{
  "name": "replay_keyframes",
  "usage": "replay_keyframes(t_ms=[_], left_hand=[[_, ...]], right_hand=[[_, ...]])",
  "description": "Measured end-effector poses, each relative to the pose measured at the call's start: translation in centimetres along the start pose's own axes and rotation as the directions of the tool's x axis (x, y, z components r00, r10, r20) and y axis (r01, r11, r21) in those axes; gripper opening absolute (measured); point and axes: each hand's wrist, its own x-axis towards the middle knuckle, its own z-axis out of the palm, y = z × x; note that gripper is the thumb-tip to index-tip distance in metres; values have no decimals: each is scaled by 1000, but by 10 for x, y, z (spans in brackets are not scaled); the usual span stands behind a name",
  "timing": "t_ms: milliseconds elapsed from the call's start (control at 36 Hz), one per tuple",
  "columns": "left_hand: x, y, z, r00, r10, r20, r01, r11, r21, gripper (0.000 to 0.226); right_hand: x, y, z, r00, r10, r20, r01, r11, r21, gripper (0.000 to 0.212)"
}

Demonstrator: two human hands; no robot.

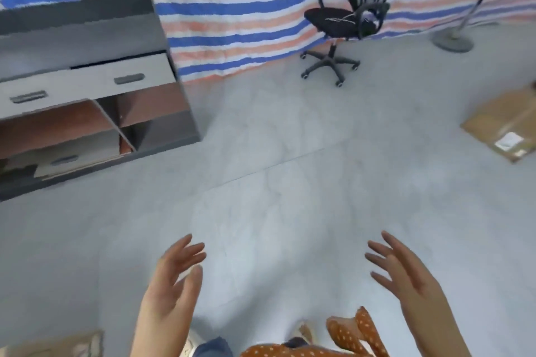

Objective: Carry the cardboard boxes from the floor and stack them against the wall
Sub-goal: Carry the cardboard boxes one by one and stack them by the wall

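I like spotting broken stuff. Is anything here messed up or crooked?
Yes. In the grey cabinet, a loose drawer lies slanted in the bottom compartment instead of sitting in a slot, and a panel leans diagonally. The office chair and cardboard box look fine.

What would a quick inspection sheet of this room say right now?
Surface: grey floor, bare in the middle.
Job's things: cardboard box at the right edge; another cardboard piece bottom left, partly cut off.
Clutter: nothing seen.
Hands: left hand and right hand open, fingers spread, holding nothing.
Cables: nothing seen.
Surroundings: grey cabinet, office chair, stand base, striped tarp.
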Motion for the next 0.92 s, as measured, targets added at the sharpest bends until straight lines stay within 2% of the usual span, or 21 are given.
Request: replay_keyframes(t_ms=[222, 333, 389, 444, 500, 556, 667, 778, 917], left_hand=[[5, 27, 104, 976, 31, 215, -37, 999, 23, 38], [12, 33, 137, 943, 40, 330, -74, 993, 91, 50], [19, 36, 153, 929, 32, 369, -75, 992, 101, 44], [29, 35, 168, 919, 24, 394, -76, 990, 118, 51], [42, 36, 185, 908, 23, 419, -84, 988, 127, 56], [58, 39, 205, 891, 23, 454, -88, 989, 122, 51], [95, 53, 250, 852, 44, 521, -112, 989, 99, 51], [141, 74, 296, 811, 86, 579, -143, 988, 53, 36], [200, 91, 353, 751, 102, 652, -200, 977, 78, 56]], right_hand=[[-8, 16, -91, 974, 54, -220, -38, 996, 78, 100], [-7, 19, -114, 949, 85, -303, -54, 993, 107, 101], [-3, 21, -122, 935, 103, -339, -64, 990, 123, 95], [2, 20, -128, 923, 122, -366, -76, 988, 137, 86], [11, 20, -135, 910, 134, -393, -86, 987, 135, 97], [23, 20, -141, 892, 148, -428, -100, 986, 134, 105], [57, 17, -154, 858, 150, -492, -84, 984, 154, 103], [102, 7, -167, 818, 140, -558, -47, 983, 178, 103], [156, -7, -180, 764, 122, -634, 0, 982, 189, 101]])
